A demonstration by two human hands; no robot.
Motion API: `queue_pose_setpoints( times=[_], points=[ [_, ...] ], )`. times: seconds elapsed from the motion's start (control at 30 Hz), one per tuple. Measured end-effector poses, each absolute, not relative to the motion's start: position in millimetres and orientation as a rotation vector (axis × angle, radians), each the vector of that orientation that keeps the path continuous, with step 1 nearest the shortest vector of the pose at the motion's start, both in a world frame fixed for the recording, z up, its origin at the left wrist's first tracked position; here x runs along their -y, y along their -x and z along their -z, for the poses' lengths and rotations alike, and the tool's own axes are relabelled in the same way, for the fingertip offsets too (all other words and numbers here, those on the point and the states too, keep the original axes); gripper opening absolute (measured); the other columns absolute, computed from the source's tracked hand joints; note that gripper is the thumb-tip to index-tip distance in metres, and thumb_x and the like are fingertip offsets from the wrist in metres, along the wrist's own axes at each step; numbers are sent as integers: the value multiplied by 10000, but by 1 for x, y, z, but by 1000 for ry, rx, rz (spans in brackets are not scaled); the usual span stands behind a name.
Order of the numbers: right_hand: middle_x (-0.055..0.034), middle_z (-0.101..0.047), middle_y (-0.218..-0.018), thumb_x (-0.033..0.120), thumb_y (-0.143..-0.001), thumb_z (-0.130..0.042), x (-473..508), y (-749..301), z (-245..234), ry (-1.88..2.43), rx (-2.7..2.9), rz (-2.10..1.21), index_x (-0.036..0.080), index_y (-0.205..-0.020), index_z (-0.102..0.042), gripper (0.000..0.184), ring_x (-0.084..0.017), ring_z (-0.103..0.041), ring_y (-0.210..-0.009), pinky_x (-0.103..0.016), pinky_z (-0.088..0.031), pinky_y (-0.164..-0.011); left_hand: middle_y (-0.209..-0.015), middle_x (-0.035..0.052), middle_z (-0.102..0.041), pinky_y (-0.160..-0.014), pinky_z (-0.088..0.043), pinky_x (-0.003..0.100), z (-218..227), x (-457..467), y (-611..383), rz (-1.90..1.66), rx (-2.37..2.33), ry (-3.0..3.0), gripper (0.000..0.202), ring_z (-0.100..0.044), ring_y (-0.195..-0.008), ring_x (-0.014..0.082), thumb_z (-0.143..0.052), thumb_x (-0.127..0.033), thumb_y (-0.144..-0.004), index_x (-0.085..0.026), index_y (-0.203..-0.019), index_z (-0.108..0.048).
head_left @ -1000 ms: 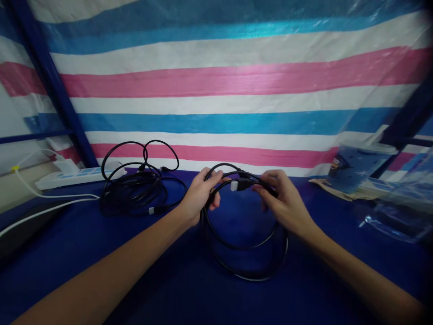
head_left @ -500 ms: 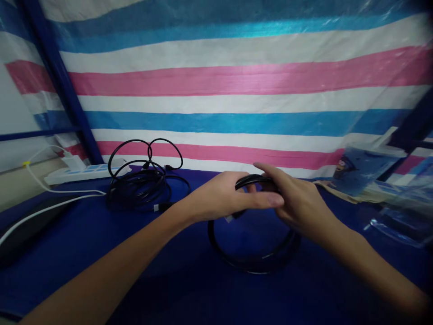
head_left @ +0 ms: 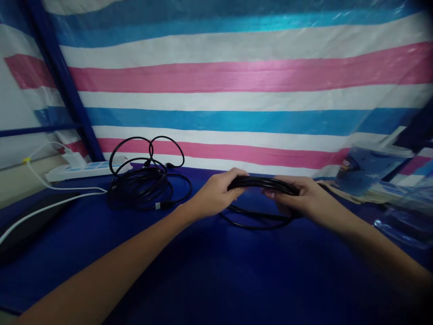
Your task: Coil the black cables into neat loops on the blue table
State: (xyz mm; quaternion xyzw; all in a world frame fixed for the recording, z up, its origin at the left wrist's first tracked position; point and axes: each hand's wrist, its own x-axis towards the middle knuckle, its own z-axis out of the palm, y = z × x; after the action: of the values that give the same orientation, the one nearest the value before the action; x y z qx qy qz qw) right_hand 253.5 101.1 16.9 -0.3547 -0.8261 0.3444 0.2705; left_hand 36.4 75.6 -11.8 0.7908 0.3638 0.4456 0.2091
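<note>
A coiled black cable (head_left: pixel 260 182) stretches between my two hands, its several strands bunched along the top. My left hand (head_left: pixel 218 192) is closed round the left end of the bundle, thumb below and fingers above. At the right end, my right hand (head_left: pixel 301 196) grips the same coil, with the thumb in front and the other fingers partly hidden behind. Looser loops of the coil hang below, close over the dark blue tabletop (head_left: pixel 233 275). The cable's plugs are not visible in this view.
Left of my hands lies a tangled heap of black cables (head_left: pixel 138 187) with small connectors. Behind it are a white power strip (head_left: pixel 91 169) with a charger (head_left: pixel 75 159) and a white cord (head_left: pixel 43 210). A blue cup (head_left: pixel 372 164) and clear plastic packaging (head_left: pixel 406 221) sit at right. Striped sheeting (head_left: pixel 216 99) forms the backdrop.
My hands have moved apart and now hold opposite ends of the bundle. My right hand has closed on the coil, and the hanging loops have risen and flattened.
</note>
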Motion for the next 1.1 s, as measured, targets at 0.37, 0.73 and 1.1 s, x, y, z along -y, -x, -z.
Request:
queue_pose_setpoints(
  times=[0.37, 0.73, 1.1],
  points=[
    [48, -498, -488, 384, -715, -703, -126, -238, 34, 835, 1508, -1308, 179, -764, -501, 292, -107, -465, -430, -249, -400, -459, -493, -88, -358, -522, -483, 266, 50, -99, -50, -1420, -901, -1308, 327, -414, -391, 60, -601, -416, -801, -174, -690, -412],
    [-20, -593, -637, 428, -718, -682, -144, -278, 16, 985, 2089, -954, 141, -751, -607, 299, -113, -508, -529, -234, -372, -467, -572, -34, -516, -535, -384, 208, 35, -92, -34, -1176, -1015, -1743, 222, -524, -533, 78, -653, -295, -758, -151, -711, -491],
    [29, -486, -590, 316, -858, -456, -122, -248, 23, 921, 1905, -575, 182, -969, -537, 192, -115, -485, -421, -252, -366, -447, -675, -36, -530, -538, -454, 237, 6, -85, -55, -1384, -1028, -1568, 363, -541, -507, 88, -661, -192, -717, -157, -1032, -484]
  ],
)
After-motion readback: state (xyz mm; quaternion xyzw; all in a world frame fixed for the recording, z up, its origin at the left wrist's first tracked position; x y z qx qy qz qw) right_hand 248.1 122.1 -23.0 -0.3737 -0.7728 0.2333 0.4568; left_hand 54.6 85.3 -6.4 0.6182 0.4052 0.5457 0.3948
